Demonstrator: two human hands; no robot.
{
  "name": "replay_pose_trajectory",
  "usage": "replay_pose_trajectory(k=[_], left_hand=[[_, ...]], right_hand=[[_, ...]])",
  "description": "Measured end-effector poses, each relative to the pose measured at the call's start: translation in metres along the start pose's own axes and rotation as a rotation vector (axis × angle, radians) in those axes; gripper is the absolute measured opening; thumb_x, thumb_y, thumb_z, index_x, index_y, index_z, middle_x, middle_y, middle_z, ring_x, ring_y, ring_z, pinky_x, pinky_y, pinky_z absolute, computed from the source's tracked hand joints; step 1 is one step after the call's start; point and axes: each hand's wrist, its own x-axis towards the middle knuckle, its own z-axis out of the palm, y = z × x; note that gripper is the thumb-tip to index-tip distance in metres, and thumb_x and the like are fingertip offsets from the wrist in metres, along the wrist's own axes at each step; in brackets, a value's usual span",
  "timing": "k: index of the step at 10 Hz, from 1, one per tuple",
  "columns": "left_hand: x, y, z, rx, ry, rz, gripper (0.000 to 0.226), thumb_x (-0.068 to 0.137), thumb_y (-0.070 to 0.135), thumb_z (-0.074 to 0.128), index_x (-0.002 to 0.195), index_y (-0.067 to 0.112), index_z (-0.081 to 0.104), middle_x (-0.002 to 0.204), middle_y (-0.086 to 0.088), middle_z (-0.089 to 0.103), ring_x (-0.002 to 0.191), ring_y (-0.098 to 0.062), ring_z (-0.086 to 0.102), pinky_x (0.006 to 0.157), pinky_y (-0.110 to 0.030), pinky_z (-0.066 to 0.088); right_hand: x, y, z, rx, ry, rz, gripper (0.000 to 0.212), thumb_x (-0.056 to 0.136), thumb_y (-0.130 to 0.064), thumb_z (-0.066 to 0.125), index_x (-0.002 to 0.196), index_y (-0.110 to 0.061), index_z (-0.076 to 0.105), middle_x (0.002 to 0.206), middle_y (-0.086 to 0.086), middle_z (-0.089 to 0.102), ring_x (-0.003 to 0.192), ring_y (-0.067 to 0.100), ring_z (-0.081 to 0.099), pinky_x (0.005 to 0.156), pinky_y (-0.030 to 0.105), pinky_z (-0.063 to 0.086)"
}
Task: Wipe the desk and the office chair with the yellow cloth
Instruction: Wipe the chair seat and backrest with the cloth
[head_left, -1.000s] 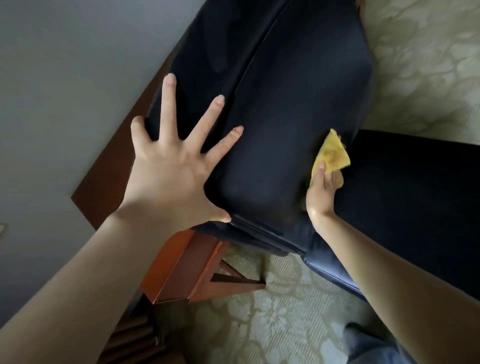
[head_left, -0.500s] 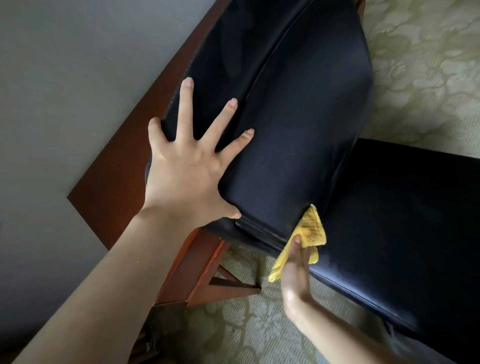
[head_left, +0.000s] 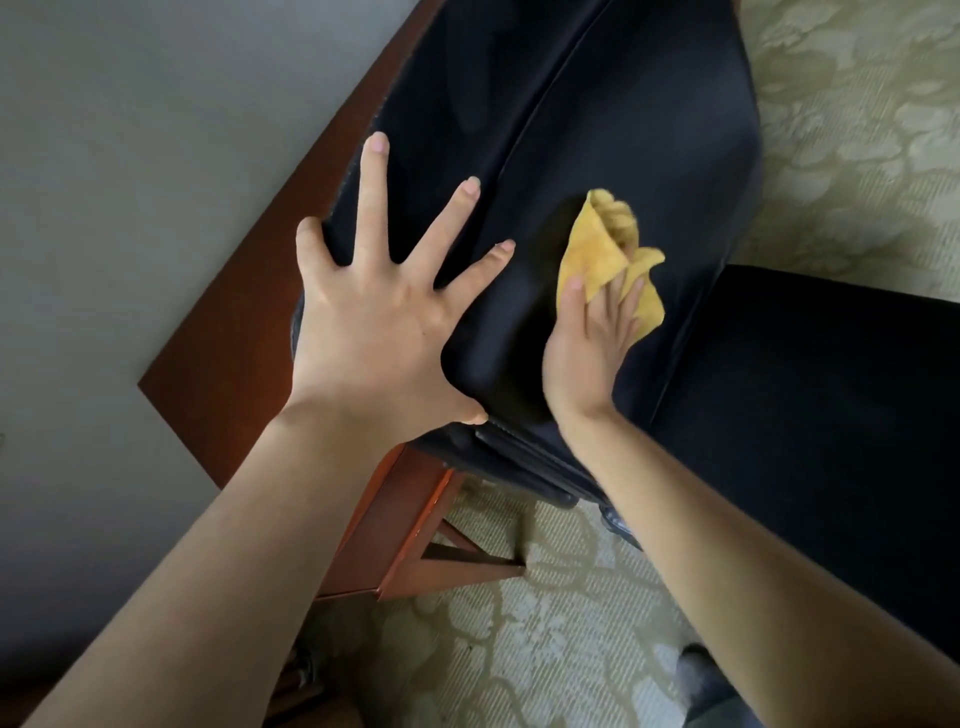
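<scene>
Black leather of the chair (head_left: 597, 130), seen from above, with the back filling the upper middle of the view and the seat (head_left: 805, 405) at the lower right. A thin seam running down the back.

Left hand (head_left: 374, 332) laid flat on the left part of the back, palm down, all fingers straight and spread wide, holding nothing. Little finger bent over the left edge of the back, thumb near its lower edge.

Right hand (head_left: 587, 353) just beside it, also on the back, gripping the yellow cloth (head_left: 597, 249): thumb on top of the cloth and pinching it against the fingers, fingertips partly covered by a fold. Cloth crumpled and pressed on the leather, right of the seam, about the middle of the back. Both forearms bare, reaching in from the bottom of the view.

Reddish-brown wooden desk (head_left: 249, 322) behind the chair on the left, one corner pointing to the lower left. Not possible to tell whether touching the back or only close to it.

Grey wall (head_left: 130, 156) at the left side. Pale green carpet (head_left: 857, 130) with a leaf-like pattern under the chair and the desk
</scene>
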Motion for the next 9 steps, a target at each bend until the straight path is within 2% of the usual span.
replay_pose_trajectory(k=[3, 4, 5, 6, 7, 8, 9], left_hand=[[0.002, 0.001, 0.000, -0.020, -0.056, 0.001, 0.124, 0.047, 0.096, 0.042, 0.148, 0.043, -0.006, 0.159, 0.001, -0.014, 0.140, -0.048, -0.018, 0.101, -0.067, 0.024], [0.001, 0.001, -0.002, -0.029, -0.068, 0.002, 0.124, 0.048, 0.095, 0.045, 0.147, 0.043, -0.007, 0.159, 0.002, -0.016, 0.138, -0.047, -0.021, 0.102, -0.067, 0.022], [0.002, 0.002, -0.002, -0.034, -0.076, 0.000, 0.123, 0.049, 0.095, 0.045, 0.147, 0.044, -0.009, 0.158, 0.002, -0.018, 0.138, -0.047, -0.023, 0.102, -0.067, 0.022], [0.002, 0.002, -0.001, -0.042, -0.077, -0.008, 0.122, 0.050, 0.095, 0.046, 0.147, 0.045, -0.009, 0.158, 0.002, -0.018, 0.137, -0.047, -0.024, 0.102, -0.068, 0.021], [0.003, 0.002, -0.001, -0.049, -0.077, -0.003, 0.123, 0.050, 0.095, 0.047, 0.147, 0.044, -0.008, 0.158, 0.002, -0.018, 0.137, -0.046, -0.024, 0.103, -0.068, 0.021], [0.003, 0.002, 0.000, -0.048, -0.075, -0.006, 0.123, 0.049, 0.094, 0.047, 0.147, 0.044, -0.008, 0.158, 0.003, -0.017, 0.137, -0.046, -0.024, 0.103, -0.068, 0.020], [0.003, 0.001, 0.001, -0.053, -0.064, -0.007, 0.122, 0.050, 0.094, 0.048, 0.147, 0.045, -0.006, 0.159, 0.003, -0.015, 0.139, -0.046, -0.021, 0.103, -0.068, 0.020]], right_hand=[[0.068, 0.026, -0.006, -0.021, 0.095, 0.048, 0.054, 0.103, -0.031, 0.024, 0.151, -0.011, 0.008, 0.160, 0.002, 0.004, 0.146, 0.020, -0.004, 0.115, 0.037, -0.006], [0.089, 0.037, -0.018, 0.041, 0.177, 0.208, 0.056, 0.104, -0.032, 0.026, 0.150, -0.008, 0.008, 0.158, 0.009, 0.010, 0.145, 0.026, 0.008, 0.117, 0.039, 0.004], [0.093, 0.063, -0.038, -0.019, 0.064, 0.334, 0.057, 0.103, -0.039, 0.019, 0.151, -0.010, 0.010, 0.157, 0.010, 0.014, 0.144, 0.025, 0.015, 0.117, 0.037, 0.012], [0.071, 0.098, -0.052, 0.050, -0.008, 0.446, 0.058, 0.101, -0.045, 0.016, 0.151, -0.014, 0.014, 0.157, 0.009, 0.018, 0.143, 0.024, 0.020, 0.117, 0.035, 0.018], [0.037, 0.130, -0.049, 0.228, -0.003, 0.684, 0.058, 0.101, -0.046, 0.014, 0.151, -0.015, 0.016, 0.156, 0.007, 0.021, 0.142, 0.023, 0.023, 0.113, 0.035, 0.021], [-0.006, 0.150, -0.053, 0.909, 0.393, 0.956, 0.055, 0.102, -0.043, 0.018, 0.150, -0.016, 0.022, 0.154, 0.006, 0.028, 0.139, 0.025, 0.030, 0.115, 0.039, 0.023], [-0.034, 0.114, -0.045, 0.463, 0.242, 1.110, 0.054, 0.100, -0.048, 0.024, 0.147, -0.021, 0.030, 0.149, 0.003, 0.037, 0.133, 0.026, 0.040, 0.112, 0.041, 0.029]])
